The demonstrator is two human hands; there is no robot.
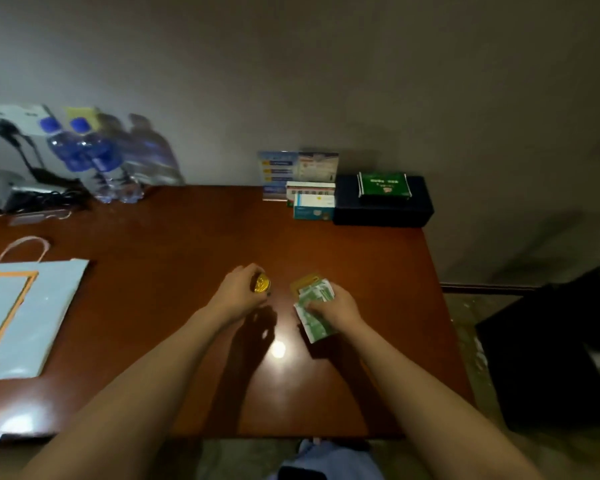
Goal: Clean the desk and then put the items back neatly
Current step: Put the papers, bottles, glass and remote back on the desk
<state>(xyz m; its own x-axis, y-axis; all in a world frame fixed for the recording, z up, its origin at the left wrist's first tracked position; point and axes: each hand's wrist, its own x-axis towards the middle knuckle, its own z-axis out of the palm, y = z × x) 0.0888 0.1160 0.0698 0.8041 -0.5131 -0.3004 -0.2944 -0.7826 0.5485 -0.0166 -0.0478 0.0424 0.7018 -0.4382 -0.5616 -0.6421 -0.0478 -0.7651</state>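
At desk [153,237] centre, your left hand [238,292] grips a gold tin [262,283], your right hand [336,306] at three o'clock pinches loose green packets [314,306]; a slack pinch could scatter them

**Bare arms, no sleeves in view**

Both forearms are uncovered from the bottom edge of the frame up to the wrists; no sleeve shows on either. The left hand [238,289] and right hand [336,306] are bare, with no glove, ring, watch or band visible. Below the desk edge, a patch of pale blue clothing [326,459] shows, blurred, with a dark shape on it.
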